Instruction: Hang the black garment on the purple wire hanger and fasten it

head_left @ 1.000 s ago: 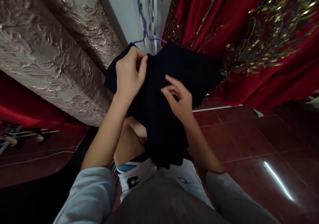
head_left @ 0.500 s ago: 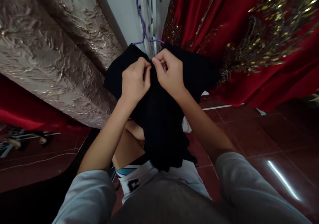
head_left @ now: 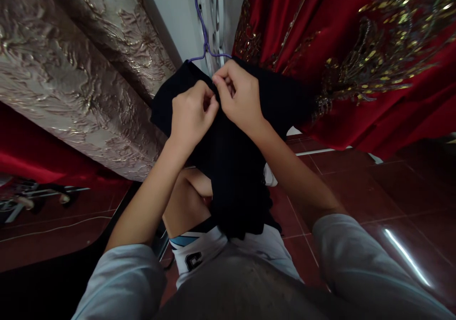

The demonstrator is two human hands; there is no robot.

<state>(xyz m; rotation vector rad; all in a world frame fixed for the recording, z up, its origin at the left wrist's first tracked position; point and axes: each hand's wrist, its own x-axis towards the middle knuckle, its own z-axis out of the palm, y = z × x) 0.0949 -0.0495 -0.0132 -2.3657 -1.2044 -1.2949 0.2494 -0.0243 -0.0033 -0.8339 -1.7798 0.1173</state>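
A black garment (head_left: 235, 168) hangs from a purple hanger (head_left: 204, 35) in front of me. My left hand (head_left: 192, 113) is closed, pinching the garment's cloth near the collar. My right hand (head_left: 237, 92) is closed too, its fingertips pinching the same spot right beside the left hand. Both hands touch each other at the neckline. The cloth drapes down over my lap, hiding part of my white shorts (head_left: 199, 253).
A gold-and-silver brocade curtain (head_left: 71, 68) hangs at the left. A red cloth with gold embroidery (head_left: 356, 59) hangs at the right. A white wall (head_left: 174, 11) lies behind the hanger. Glossy dark red floor tiles (head_left: 356, 192) spread to the right. A metal stand's feet (head_left: 32, 199) sit at far left.
One second ago my right hand was open lower on the cloth. It has risen to the collar and closed beside my left hand. Both hands shifted slightly upward since half a second ago.
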